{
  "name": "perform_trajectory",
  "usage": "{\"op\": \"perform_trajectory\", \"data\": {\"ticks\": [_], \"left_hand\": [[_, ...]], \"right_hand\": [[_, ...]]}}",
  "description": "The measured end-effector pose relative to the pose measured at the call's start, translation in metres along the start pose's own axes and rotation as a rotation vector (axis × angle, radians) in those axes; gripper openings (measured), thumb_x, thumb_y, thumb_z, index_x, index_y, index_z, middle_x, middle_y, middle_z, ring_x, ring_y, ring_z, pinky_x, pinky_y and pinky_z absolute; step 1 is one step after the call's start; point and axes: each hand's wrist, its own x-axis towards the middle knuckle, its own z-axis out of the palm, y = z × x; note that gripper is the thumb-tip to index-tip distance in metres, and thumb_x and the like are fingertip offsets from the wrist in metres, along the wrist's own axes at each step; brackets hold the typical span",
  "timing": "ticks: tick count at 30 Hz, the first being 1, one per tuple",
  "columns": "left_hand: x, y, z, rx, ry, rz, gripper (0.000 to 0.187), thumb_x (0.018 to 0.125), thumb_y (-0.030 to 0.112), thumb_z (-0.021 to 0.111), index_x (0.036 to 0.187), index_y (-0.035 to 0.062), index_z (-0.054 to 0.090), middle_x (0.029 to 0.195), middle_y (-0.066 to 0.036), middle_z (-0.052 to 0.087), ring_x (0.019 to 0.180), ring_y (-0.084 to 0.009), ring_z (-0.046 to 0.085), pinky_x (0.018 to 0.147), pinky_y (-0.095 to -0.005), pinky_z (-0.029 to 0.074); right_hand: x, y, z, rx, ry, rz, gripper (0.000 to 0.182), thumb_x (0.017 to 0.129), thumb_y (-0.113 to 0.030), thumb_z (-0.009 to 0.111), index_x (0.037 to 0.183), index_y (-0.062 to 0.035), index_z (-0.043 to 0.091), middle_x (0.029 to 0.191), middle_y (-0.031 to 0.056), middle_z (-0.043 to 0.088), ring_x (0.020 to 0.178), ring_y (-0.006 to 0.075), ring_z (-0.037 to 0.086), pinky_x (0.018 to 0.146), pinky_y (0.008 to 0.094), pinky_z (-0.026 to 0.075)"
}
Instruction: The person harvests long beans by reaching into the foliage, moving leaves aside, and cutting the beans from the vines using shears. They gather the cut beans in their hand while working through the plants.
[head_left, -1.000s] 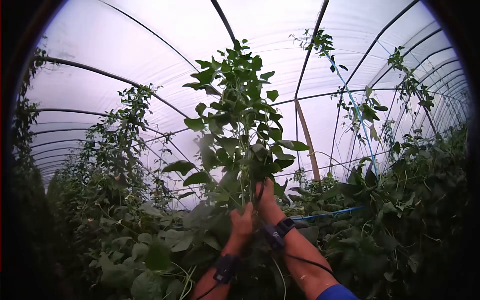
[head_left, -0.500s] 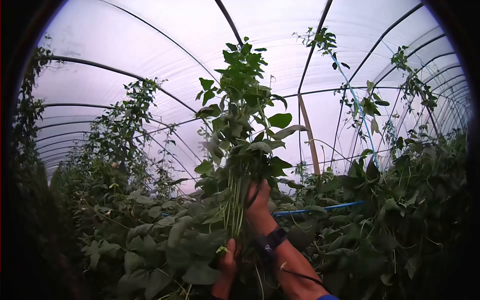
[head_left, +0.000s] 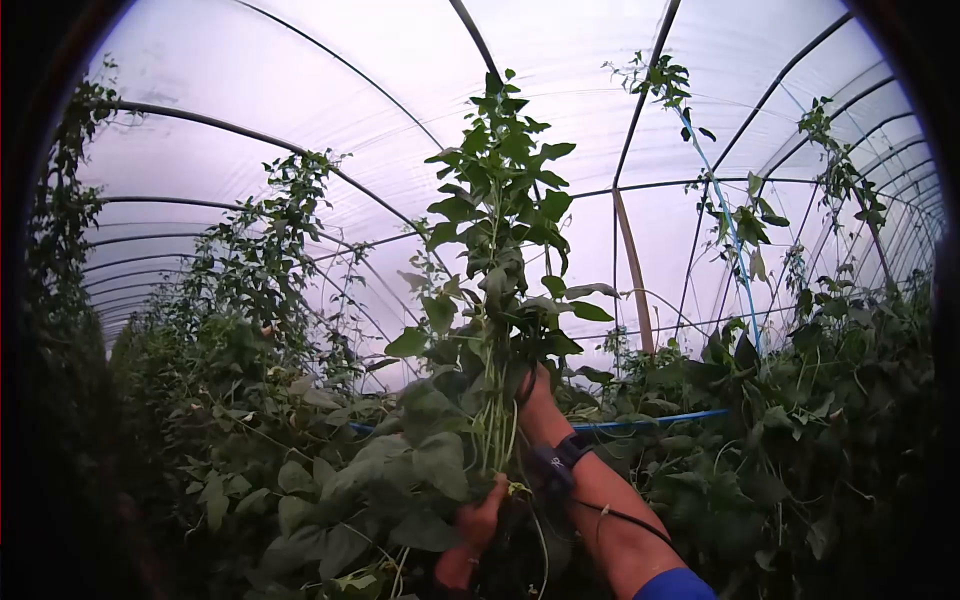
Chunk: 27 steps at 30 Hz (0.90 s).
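Among the foliage, my right hand (head_left: 538, 392) is raised beside a tall leafy vine (head_left: 497, 215), its fingers curled around the stems and partly covered by leaves. A bundle of long, thin, pale green beans (head_left: 494, 425) runs down just left of that hand. Lower down, my left hand (head_left: 480, 522) is closed around the bottom of this bundle, thumb upward. A small yellowish bit (head_left: 518, 489) shows beside the thumb. On my right wrist sits a dark band (head_left: 560, 460), with a dark cord along the forearm.
Dense leafy plants (head_left: 760, 490) crowd both sides. A blue line (head_left: 650, 417) crosses behind my right wrist, and a blue string (head_left: 735, 240) supports a vine at right. A wooden post (head_left: 633, 270) stands behind. Dark hoops (head_left: 390, 95) carry the plastic cover.
Both hands and the bean bundle have shifted slightly right in view. The leafy top stands straighter and narrower than before. The whole scene has moved a little to the right.
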Motion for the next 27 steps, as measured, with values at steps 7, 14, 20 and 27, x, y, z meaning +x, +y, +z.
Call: {"op": "perform_trajectory", "data": {"ticks": [7,14,20,27], "left_hand": [[0.022,0.015,-0.016,-0.314,-0.188,-0.018,0.019,0.091,0.011,0.055,0.074,0.001,0.055,0.065,-0.005,0.053,0.064,-0.0141,0.05,0.061,-0.0273,0.038],[0.026,-0.007,-0.009,-0.211,-0.214,-0.209,0.031,0.095,0.022,0.05,0.071,0.0024,0.052,0.06,-0.005,0.048,0.063,-0.0153,0.049,0.063,-0.0291,0.039],[0.012,-0.012,0.007,0.092,-0.153,0.128,0.023,0.094,0.02,0.053,0.08,0.0032,0.053,0.063,-0.001,0.05,0.059,-0.0131,0.048,0.059,-0.0289,0.039],[0.009,-0.001,0.012,0.411,-0.062,0.25,0.022,0.094,0.023,0.053,0.087,0.0014,0.054,0.07,-0.002,0.055,0.064,-0.0123,0.049,0.06,-0.0285,0.04]], "right_hand": [[-0.046,-0.048,0.051,-0.76,0.072,-0.374,0.012,0.09,-0.007,0.048,0.101,-0.0049,0.053,0.087,0.0027,0.058,0.076,0.0137,0.056,0.067,0.0291,0.046],[-0.061,-0.057,0.036,-1.062,0.703,-0.177,0.03,0.081,-0.018,0.069,0.091,-0.0009,0.046,0.08,0.0113,0.059,0.07,0.0199,0.058,0.062,0.0342,0.046],[-0.12,-0.133,0.121,-1.043,0.444,-0.421,0.027,0.087,-0.023,0.065,0.083,-0.0021,0.048,0.06,0.0048,0.057,0.05,0.0089,0.053,0.047,0.0259,0.044],[-0.084,-0.105,0.128,-1.547,0.268,0.04,0.065,0.077,-0.058,0.061,0.089,0.0059,0.053,0.083,0.0251,0.062,0.087,0.0391,0.062,0.076,0.0424,0.047]]}}
